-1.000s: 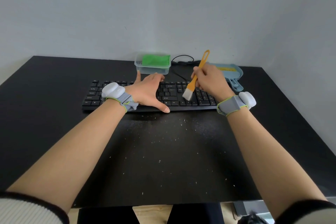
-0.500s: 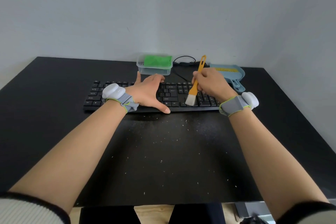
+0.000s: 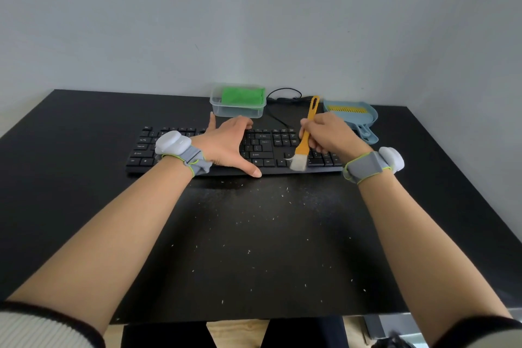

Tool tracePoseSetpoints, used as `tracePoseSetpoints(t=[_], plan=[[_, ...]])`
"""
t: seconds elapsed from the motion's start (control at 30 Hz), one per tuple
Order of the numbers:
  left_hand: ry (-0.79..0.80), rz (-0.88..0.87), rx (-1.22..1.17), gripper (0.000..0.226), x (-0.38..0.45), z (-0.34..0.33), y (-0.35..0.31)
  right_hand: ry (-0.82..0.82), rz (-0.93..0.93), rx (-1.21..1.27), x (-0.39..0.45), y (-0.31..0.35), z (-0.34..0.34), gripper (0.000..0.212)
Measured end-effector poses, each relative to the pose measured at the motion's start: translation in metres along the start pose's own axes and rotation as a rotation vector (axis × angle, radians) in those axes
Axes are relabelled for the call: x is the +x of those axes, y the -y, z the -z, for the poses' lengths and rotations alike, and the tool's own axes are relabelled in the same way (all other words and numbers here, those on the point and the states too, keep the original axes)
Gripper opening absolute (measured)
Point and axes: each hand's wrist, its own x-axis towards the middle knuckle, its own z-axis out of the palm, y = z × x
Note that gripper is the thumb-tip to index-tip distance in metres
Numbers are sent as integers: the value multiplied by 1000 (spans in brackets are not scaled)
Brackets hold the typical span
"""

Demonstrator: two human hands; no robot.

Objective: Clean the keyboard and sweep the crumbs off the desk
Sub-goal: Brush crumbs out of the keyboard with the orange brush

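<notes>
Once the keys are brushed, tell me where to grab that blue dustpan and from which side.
Take the blue dustpan by its short handle, which sticks out toward the desk's front right corner. Come in from the right front, where the right hand already works with the orange brush. The pan appears to lie flat with its wide mouth facing the wall, so a grip on the handle likely keeps it level.

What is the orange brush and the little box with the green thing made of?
The brush looks like smooth orange plastic with soft pale bristles, which blur and bend at the tip. The box seems to be clear plastic, since the green cloth shows through its walls.
</notes>
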Motion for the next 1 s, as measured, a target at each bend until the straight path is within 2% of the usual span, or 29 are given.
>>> tracePoseSetpoints(t=[0.17, 0.3, 0.47, 0.6, 0.73, 0.83, 0.87, 0.97, 1.0], plan=[[4, 1, -2, 123, 0, 0, 1, -197, 37, 45, 5, -3, 1, 38], [6, 2, -4, 123, 0, 2, 2, -68, 29, 4, 1, 0, 0, 40], [-6, 11, -8, 122, -2, 2, 3, -174, 85, -41, 5, 4, 1, 39], [-4, 12, -4, 122, -2, 2, 2, -58, 50, -48, 1, 3, -3, 41], [0, 16, -1, 122, -3, 3, 3, -128, 79, -54, 1, 7, -1, 40], [0, 14, 2, 121, -3, 2, 2, -16, 65, -73, -6, 4, -9, 40], [-3, 13, 0, 121, -3, 2, 2, -17, 55, -52, -6, 5, -8, 40], [0, 16, 0, 120, -4, 2, 1, -156, 86, -20, -1, 5, -5, 39], [1, 16, 1, 121, -4, 2, 2, -129, 91, -50, -2, 5, -5, 39]])
